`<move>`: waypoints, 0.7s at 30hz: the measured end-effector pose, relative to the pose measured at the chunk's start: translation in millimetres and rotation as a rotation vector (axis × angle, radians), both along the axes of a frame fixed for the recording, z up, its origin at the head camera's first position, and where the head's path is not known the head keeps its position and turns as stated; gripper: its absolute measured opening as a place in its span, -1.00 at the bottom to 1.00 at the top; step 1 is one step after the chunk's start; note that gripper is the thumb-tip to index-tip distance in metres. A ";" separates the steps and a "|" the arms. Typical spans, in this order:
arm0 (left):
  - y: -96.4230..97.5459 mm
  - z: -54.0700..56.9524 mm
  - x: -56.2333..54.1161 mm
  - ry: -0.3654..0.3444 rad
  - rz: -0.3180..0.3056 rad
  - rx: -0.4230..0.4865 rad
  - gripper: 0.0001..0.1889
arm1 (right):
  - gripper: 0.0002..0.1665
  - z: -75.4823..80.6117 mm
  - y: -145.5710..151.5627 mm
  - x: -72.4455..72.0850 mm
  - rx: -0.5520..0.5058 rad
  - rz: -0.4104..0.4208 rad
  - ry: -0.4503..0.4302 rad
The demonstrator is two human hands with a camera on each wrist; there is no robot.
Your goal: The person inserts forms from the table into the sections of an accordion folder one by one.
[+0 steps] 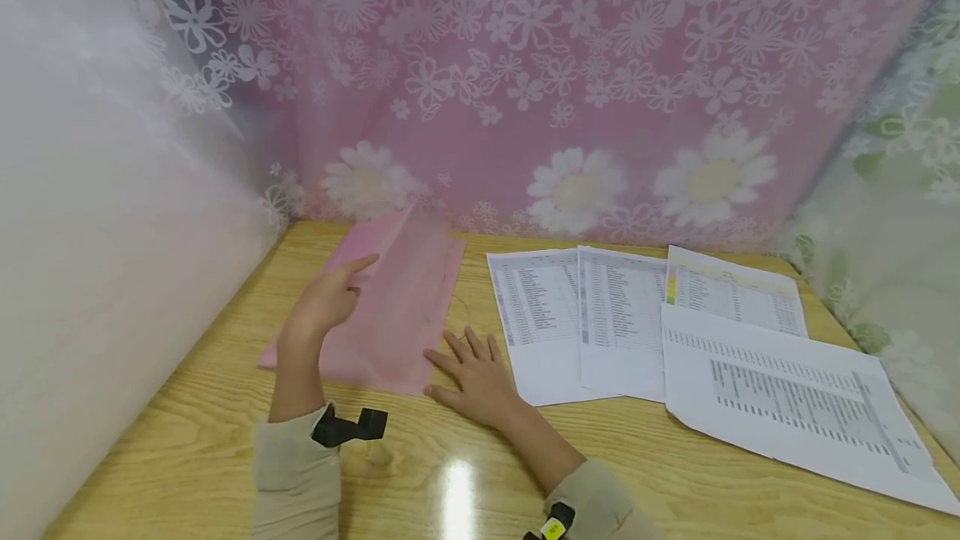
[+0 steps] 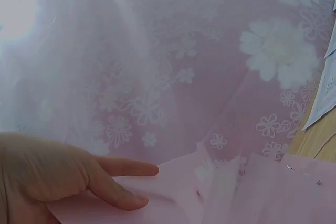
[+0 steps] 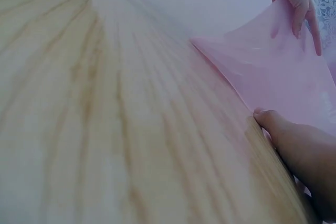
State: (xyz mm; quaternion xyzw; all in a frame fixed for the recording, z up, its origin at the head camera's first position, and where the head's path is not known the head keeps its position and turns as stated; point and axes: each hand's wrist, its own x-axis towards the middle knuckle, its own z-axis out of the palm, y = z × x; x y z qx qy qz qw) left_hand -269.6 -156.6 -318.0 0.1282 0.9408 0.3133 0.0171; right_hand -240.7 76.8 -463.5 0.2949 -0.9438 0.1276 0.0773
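Note:
A thin pink folder [image 1: 397,323] lies at the left of the table, its cover lifted and bent up at the left and far side. My left hand [image 1: 324,300] grips the raised cover; in the left wrist view the index finger [image 2: 128,166] runs along its top edge and the thumb lies in front. Some of that hand's fingers are hidden behind the sheet. My right hand [image 1: 480,379] rests flat with spread fingers at the folder's near right corner, its thumb [image 3: 265,116] touching the edge. A thin string [image 1: 467,307] curves off the folder's right side.
Printed sheets lie to the right: a left sheet [image 1: 547,373], a middle sheet [image 1: 622,369], a far sheet [image 1: 738,277], and a larger sheet [image 1: 780,432] turned askew over its neighbours. Flower-patterned curtains [image 1: 480,123] stand behind the wooden table [image 1: 420,482] and at both sides.

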 end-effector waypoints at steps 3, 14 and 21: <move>-1.0 1.5 -0.7 0.018 0.014 0.049 -0.41 | -0.30 0.1 0.4 -0.4 -0.012 -0.005 -0.001; -8.4 6.2 1.2 0.058 0.041 0.109 -0.46 | -0.26 5.5 0.6 -2.7 -0.172 0.025 -0.009; -9.4 4.8 1.4 0.057 0.055 0.127 -0.48 | -0.18 21.5 6.5 -2.2 -0.256 0.010 0.028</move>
